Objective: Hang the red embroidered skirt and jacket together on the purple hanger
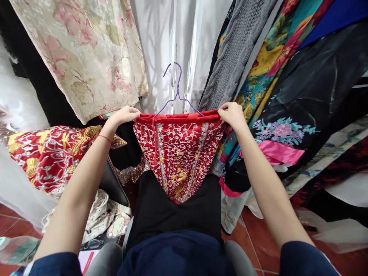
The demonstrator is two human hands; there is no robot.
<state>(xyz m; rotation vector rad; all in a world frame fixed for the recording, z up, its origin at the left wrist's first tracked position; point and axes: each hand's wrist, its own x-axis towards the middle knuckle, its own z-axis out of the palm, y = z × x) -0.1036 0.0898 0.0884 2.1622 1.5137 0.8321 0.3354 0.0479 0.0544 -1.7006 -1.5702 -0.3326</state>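
Note:
A red skirt [179, 153] with silver and gold embroidery hangs spread between my hands, its lower part lying over my black-clad lap. My left hand [125, 116] pinches the left end of its plain red waistband. The right end is gripped between the thumb and fingers of my right hand [231, 115]. A purple hanger [178, 86] stands up behind the waistband, its hook pointing upward and its lower part hidden by the cloth. From the band's left side dangles a thin red cord [155, 143].
Another red embroidered garment [54, 157] lies to the left, near my forearm. Floral cream cloth [97, 50] hangs above it. At right hang a grey knit [235, 53] and a black garment with embroidered flowers [313, 84]. A plastic bottle [20, 249] is at lower left.

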